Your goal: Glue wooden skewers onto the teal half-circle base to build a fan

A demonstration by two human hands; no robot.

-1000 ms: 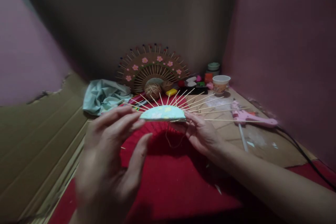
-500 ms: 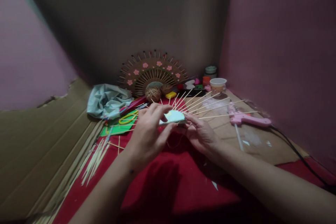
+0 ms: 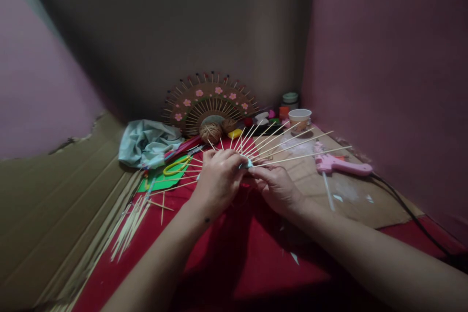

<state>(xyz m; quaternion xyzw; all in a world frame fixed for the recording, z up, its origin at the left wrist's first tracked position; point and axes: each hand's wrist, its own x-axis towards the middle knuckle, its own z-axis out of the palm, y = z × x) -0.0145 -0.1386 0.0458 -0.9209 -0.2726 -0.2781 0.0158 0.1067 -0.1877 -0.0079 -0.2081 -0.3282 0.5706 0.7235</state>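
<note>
Both hands are on a pale blue half-round base point(image 3: 249, 163) from which several thin wooden sticks point(image 3: 283, 142) spread like a fan. My left hand point(image 3: 221, 175) lies over the middle of the base, its fingers curled onto the top, and hides most of it. At the right end, my right hand point(image 3: 278, 189) pinches the edge of the base between thumb and fingers, below the lowest stick. The fan is held above the red cloth point(image 3: 215, 263). What lies under the fingers is hidden.
A finished-looking flowered fan point(image 3: 212, 95) stands at the back behind a twine ball point(image 3: 211, 132). To the right lie a pink glue gun point(image 3: 340, 163) with its cord and a paper cup point(image 3: 300, 118). Leftward are loose sticks point(image 3: 129, 229), yellow-handled scissors point(image 3: 175, 165) and a crumpled cloth point(image 3: 148, 141).
My left hand has slid right and closed over the pale blue base, covering more of it. My right hand stays at the right end. The view has shifted slightly.
</note>
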